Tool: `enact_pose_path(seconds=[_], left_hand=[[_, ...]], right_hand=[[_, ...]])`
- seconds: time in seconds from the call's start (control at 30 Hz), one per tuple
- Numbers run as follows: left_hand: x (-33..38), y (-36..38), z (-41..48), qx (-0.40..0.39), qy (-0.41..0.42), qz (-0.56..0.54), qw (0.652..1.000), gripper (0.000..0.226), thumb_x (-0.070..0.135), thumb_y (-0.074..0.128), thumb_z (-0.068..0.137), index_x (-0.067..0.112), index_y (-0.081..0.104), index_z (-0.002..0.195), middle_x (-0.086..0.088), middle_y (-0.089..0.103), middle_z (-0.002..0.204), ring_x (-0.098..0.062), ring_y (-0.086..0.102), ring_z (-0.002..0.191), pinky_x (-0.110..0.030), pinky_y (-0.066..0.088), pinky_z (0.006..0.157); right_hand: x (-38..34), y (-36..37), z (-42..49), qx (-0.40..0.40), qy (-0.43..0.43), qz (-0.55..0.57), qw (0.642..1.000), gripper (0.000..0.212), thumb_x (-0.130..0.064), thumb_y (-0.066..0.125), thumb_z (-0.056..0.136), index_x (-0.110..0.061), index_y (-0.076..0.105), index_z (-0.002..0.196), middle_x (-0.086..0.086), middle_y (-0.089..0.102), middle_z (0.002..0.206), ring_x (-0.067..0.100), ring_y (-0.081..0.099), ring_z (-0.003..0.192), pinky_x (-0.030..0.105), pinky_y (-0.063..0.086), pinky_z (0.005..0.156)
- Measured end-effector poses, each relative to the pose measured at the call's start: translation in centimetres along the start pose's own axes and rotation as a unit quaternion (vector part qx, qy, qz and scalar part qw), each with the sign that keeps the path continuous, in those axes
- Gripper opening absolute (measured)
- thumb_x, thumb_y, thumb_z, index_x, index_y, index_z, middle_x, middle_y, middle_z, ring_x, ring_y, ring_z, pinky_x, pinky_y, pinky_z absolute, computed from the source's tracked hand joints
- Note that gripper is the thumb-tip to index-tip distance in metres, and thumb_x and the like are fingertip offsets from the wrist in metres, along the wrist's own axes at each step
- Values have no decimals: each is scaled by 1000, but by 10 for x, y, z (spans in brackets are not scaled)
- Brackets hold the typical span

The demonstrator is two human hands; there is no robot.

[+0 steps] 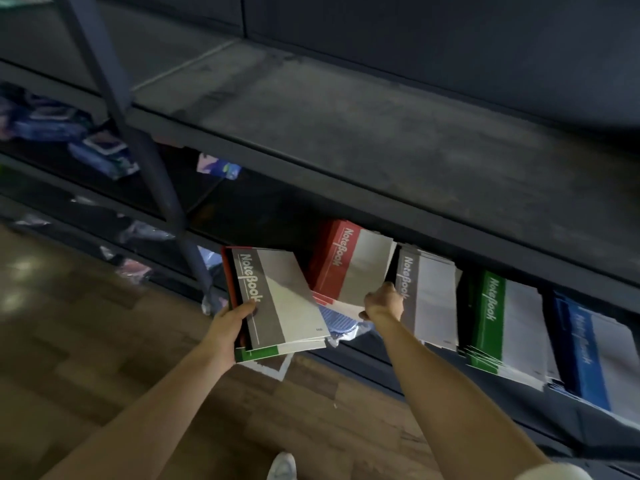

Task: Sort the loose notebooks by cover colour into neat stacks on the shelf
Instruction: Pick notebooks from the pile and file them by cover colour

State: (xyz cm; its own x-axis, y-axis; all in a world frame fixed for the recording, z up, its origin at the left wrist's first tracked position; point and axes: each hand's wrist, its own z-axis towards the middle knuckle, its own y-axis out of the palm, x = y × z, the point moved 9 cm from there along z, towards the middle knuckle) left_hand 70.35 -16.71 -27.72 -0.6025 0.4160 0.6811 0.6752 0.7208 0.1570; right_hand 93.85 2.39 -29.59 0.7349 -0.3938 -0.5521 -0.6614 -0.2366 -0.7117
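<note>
Left hand point(230, 322): fingers gripped a loose notebook bundle point(280, 299), grey cover uppermost, off the lower shelf point(519, 403). Right hand point(382, 303): fingers pinched the red notebook point(349, 265) there. Alongside lay the grey stack point(433, 299), green stack point(491, 317) and blue stack point(581, 355).

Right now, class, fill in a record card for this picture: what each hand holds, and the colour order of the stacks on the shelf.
left hand: holds a loose bundle, grey cover on top, green and red edges beneath
right hand: grips the near corner of the top red notebook
shelf, left to right: red stack, grey stack, green stack, blue stack
sorting: unfinished, the bundle is still mixed
</note>
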Motion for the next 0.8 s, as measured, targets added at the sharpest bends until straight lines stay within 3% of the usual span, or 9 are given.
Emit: enact_pose_path(seconds=[0.07,0.1,0.17,0.3,0.4,0.5,0.6,0.67,0.8], left_hand=[[0,-6,-1,-4,-4,7,1000,28,7,50,94,12,48,121,-17,61,104,-34,58,91,-44,45,82],[-1,-8,-1,-8,-6,12,1000,30,5,50,93,11,47,122,-17,61,103,-34,59,91,-45,45,83],[1,-10,-3,-14,-3,23,1000,33,2,50,91,10,48,123,-17,61,103,-33,59,90,-42,47,78],[8,4,-7,-34,21,33,999,28,-2,49,91,12,48,115,-10,60,92,-24,57,81,-33,43,63],[10,24,-9,-57,22,32,998,30,-4,49,90,13,47,114,-9,59,91,-25,56,81,-34,42,63],[6,49,-11,-82,20,42,996,36,-5,53,87,13,50,118,-13,61,105,-35,57,100,-43,46,79],[-1,72,-10,-89,21,44,995,40,-7,55,85,12,52,121,-14,62,109,-36,56,106,-49,43,89],[-5,87,-13,-97,24,62,993,33,-9,55,85,12,54,111,-12,64,100,-33,57,101,-46,43,86],[-19,115,-14,-117,24,78,990,32,-9,57,84,8,55,111,-21,61,113,-32,58,95,-45,45,89]], right_hand=[[0,2,-4,7,4,-55,998,30,-9,39,95,-5,42,125,14,61,110,28,67,79,31,54,68],[2,1,-6,10,8,-85,996,32,-13,39,96,-7,40,127,14,61,113,30,64,94,32,48,73],[5,0,-8,8,10,-131,991,33,-19,43,97,-9,38,128,13,61,116,31,59,106,32,42,73],[-6,-4,-13,1,-24,-130,991,33,-33,46,97,-7,51,116,14,62,114,31,60,103,34,47,80],[-24,16,-25,-112,-42,12,993,37,-41,44,96,-9,58,84,9,64,89,21,58,72,28,46,68],[-31,30,-46,-194,-41,53,979,35,-39,55,89,-8,59,105,8,61,95,19,56,79,28,46,70],[-23,10,-46,-137,-58,23,989,39,-33,57,85,-11,57,118,7,62,110,23,60,98,27,47,81],[-9,-7,-44,-113,-50,43,991,33,-26,57,82,-16,55,114,3,60,103,21,58,92,24,48,78],[18,-36,-38,-73,-42,50,995,25,-19,57,81,-19,48,104,-2,59,94,21,58,90,26,48,75]])
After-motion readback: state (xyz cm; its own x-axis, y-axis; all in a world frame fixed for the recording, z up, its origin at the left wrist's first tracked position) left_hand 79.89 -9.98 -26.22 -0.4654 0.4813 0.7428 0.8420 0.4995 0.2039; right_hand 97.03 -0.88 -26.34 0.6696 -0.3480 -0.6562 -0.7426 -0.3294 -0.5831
